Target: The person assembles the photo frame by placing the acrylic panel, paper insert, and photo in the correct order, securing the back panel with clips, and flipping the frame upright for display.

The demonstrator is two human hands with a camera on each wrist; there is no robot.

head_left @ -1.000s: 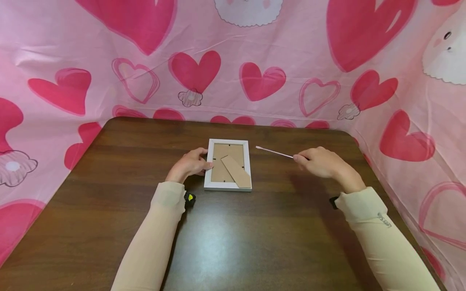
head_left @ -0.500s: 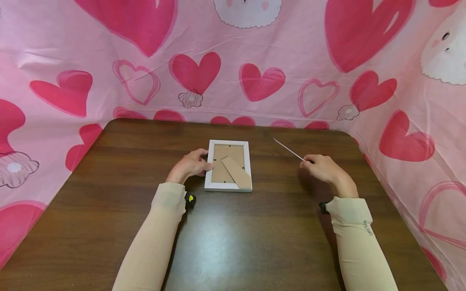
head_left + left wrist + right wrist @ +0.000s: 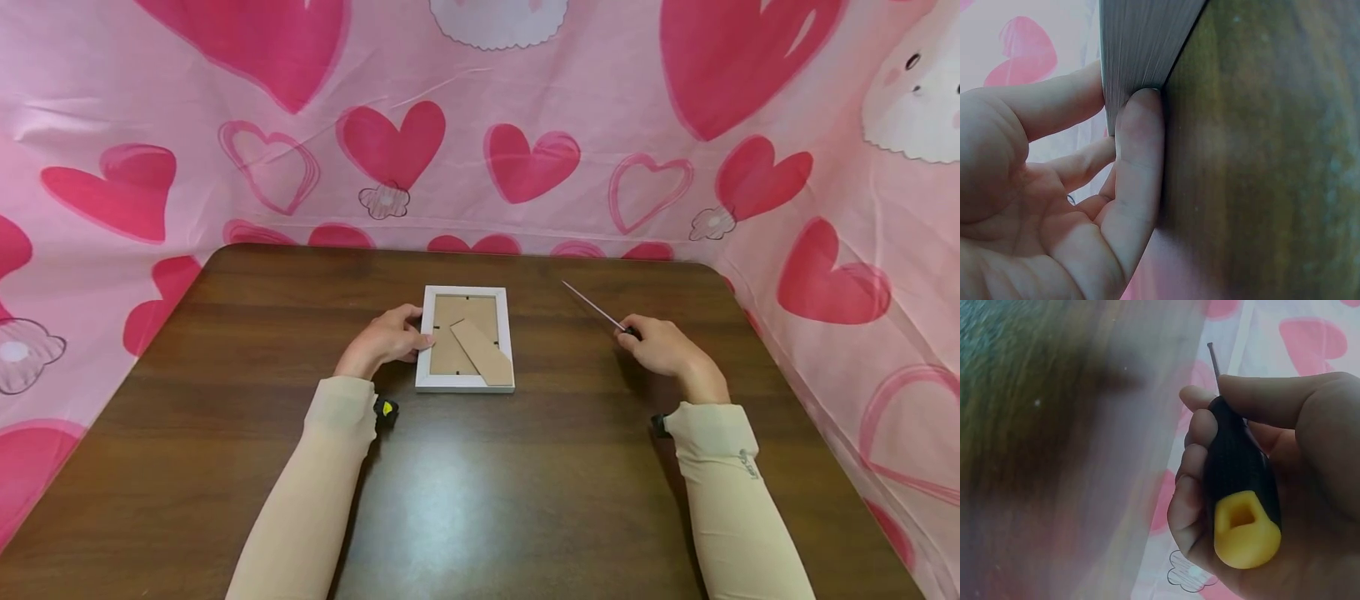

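Observation:
A white picture frame (image 3: 463,386) lies back side up on the table, its brown backboard (image 3: 480,308) and slanting stand leg (image 3: 483,354) showing. My left hand (image 3: 382,342) holds its left edge, thumb over the top face and fingers against the side. The left wrist view shows a fingertip (image 3: 1141,106) pressed to the side of the frame (image 3: 1141,50), close to the tabletop. Off to the right, my right hand (image 3: 663,346) grips a screwdriver (image 3: 1241,456) by its black handle with a yellow end. Its long thin shaft (image 3: 592,307) points away and to the left, apart from the frame.
The dark wood table (image 3: 480,500) has its far edge against a pink cloth (image 3: 465,83) printed with hearts, which also hangs at both sides. A dark band with a small device (image 3: 386,411) sits at the left wrist.
The right hand has moved a little nearer and swung the screwdriver shaft from pointing mostly left to pointing more away. My left hand keeps its hold on the picture frame.

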